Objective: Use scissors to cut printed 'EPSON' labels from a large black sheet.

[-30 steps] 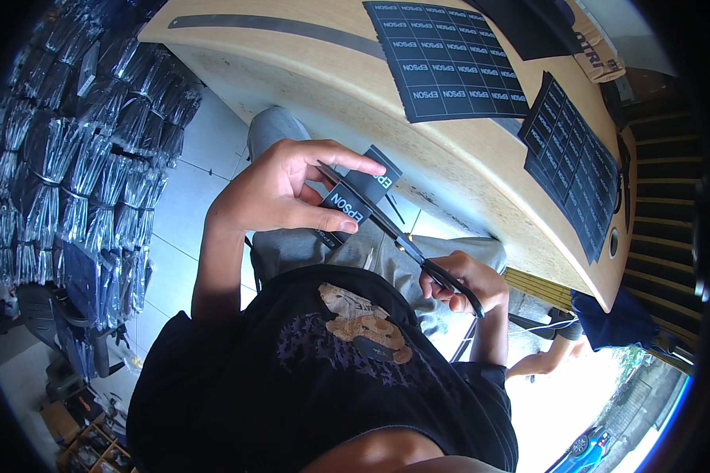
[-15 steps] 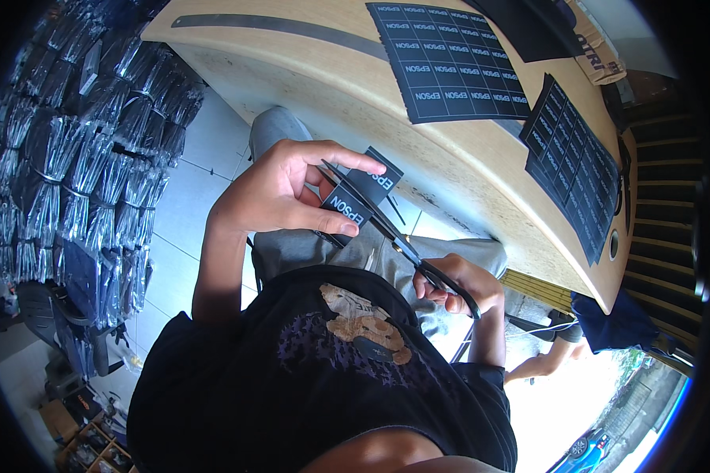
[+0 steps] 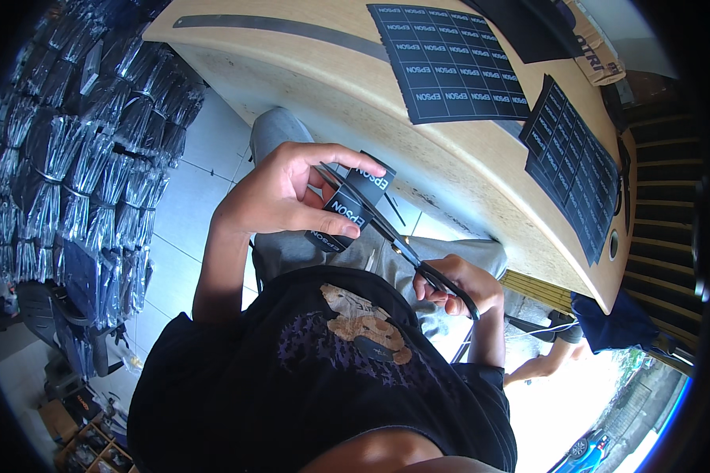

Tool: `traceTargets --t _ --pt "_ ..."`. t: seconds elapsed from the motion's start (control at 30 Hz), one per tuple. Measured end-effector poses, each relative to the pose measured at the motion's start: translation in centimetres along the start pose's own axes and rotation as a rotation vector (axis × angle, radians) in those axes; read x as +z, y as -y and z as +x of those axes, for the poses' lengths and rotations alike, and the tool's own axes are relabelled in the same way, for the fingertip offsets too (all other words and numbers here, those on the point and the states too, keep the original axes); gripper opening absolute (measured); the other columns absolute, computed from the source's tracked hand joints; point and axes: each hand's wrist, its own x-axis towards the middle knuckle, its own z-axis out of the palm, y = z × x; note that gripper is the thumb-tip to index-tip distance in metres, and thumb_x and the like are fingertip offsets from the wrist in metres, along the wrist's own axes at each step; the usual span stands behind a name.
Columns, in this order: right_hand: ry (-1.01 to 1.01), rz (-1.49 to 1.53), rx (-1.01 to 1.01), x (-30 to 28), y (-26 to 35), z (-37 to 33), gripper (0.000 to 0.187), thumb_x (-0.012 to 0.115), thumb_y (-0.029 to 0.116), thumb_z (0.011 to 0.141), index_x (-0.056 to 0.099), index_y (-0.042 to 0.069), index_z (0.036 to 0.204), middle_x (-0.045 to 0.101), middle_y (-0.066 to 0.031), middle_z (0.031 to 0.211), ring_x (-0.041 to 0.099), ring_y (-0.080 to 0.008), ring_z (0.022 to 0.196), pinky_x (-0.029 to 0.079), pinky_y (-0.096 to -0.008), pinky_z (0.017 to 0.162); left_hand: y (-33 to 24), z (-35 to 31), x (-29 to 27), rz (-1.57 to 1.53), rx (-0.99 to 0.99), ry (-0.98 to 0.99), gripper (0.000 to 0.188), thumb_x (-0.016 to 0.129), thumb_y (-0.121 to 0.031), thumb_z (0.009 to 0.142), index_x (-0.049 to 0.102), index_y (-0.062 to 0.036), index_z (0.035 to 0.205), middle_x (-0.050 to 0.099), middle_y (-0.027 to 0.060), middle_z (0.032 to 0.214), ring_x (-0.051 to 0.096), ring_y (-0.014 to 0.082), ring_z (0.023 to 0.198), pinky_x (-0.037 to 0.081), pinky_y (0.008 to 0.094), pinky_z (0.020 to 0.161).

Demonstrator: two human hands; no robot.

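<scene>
My left hand (image 3: 280, 193) pinches a narrow black strip (image 3: 350, 206) of labels with pale lettering. Its thumb presses the strip's near part and its forefinger lies at the far end. In my right hand (image 3: 469, 282) is a pair of black-handled scissors (image 3: 400, 243), its fingers around the handle loops. The scissor blades are apart: one long blade lies across the strip toward my left palm, and the other's tip shows beyond the strip's right edge. Below the thumb, the strip's lower end bends downward. It is all held above my lap.
A wooden table (image 3: 521, 217) curves ahead, bearing a metal ruler (image 3: 276, 28), a large black label sheet (image 3: 454, 67) and a smaller one (image 3: 572, 162). Bundles of plastic-wrapped dark items (image 3: 87, 158) are stacked at left. Another person's limb (image 3: 548, 364) shows at lower right.
The strip has shifted slightly, and more of its lower end now shows below my left thumb. My left hand has moved very slightly; the scissors stay nearly in place.
</scene>
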Motion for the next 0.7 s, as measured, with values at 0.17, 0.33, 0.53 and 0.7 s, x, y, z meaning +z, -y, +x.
traceTargets --t 0.17,0.33,0.53,0.7 --pt "0.000 0.011 0.001 0.04 -0.07 0.04 0.065 0.058 0.062 0.078 0.057 -0.002 0.086 0.048 -0.0020 0.065 0.045 -0.0105 0.053 0.036 -0.0260 0.049 0.58 -0.05 0.27 -0.021 0.068 -0.073 0.051 0.077 0.010 0.061 0.056 0.0035 0.107 0.056 0.0108 0.104 0.062 0.0156 0.088 0.058 0.0236 0.068" --pt "0.006 0.009 -0.005 0.05 0.06 -0.02 0.065 0.058 0.062 0.078 0.057 -0.002 0.087 0.048 -0.0022 0.065 0.045 -0.0106 0.053 0.036 -0.0261 0.049 0.99 -0.12 0.14 -0.058 0.054 -0.038 0.046 0.079 0.008 0.059 0.058 0.0020 0.100 0.054 0.0084 0.102 0.061 0.0154 0.089 0.058 0.0228 0.066" --pt "0.018 0.013 0.012 -0.06 0.05 -0.01 0.065 0.058 0.062 0.078 0.057 -0.003 0.088 0.048 -0.0021 0.064 0.045 -0.0108 0.053 0.036 -0.0264 0.049 0.82 -0.04 0.03 -0.004 0.043 -0.069 0.047 0.081 0.004 0.056 0.062 0.0017 0.099 0.056 0.0084 0.099 0.062 0.0147 0.086 0.057 0.0222 0.066" --pt "0.065 0.024 -0.027 -0.08 -0.13 -0.25 0.062 0.060 0.058 0.079 0.057 -0.003 0.090 0.047 -0.0016 0.063 0.044 -0.0110 0.052 0.035 -0.0266 0.048 0.98 -0.05 -0.02 -0.083 0.022 -0.004 0.053 0.083 0.000 0.055 0.062 0.0009 0.103 0.059 0.0104 0.104 0.062 0.0157 0.088 0.057 0.0242 0.069"
